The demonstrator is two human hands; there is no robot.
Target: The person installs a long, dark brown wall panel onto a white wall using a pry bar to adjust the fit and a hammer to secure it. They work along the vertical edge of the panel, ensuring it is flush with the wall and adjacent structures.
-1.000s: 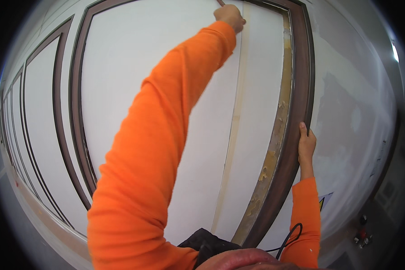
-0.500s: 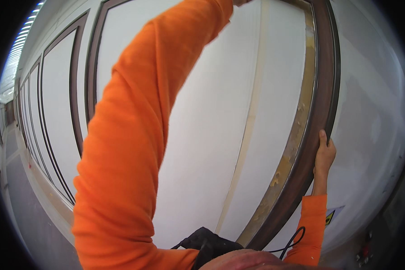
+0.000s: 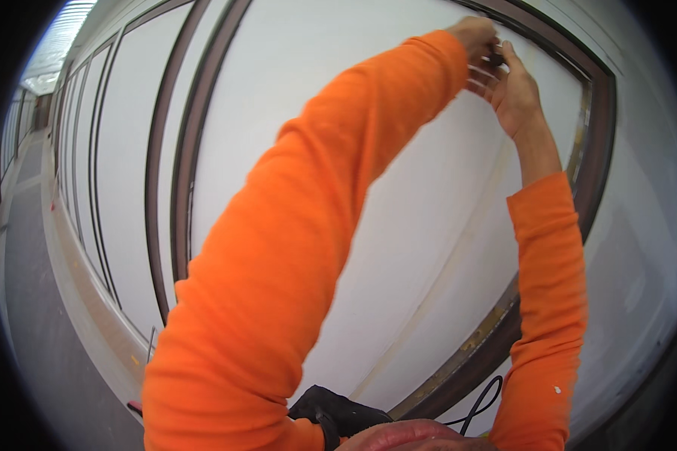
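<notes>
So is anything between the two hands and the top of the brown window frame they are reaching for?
Nothing visible is. The left hand and right hand are both raised together against the upper part of the brown frame, holding a small dark object between them; what it is cannot be told.

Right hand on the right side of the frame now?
No. The right hand is raised beside the left hand near the top of the dark window frame, off its right side.

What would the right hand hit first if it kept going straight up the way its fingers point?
Probably the dark frame top rail just above the right hand; depth is unclear.
</notes>
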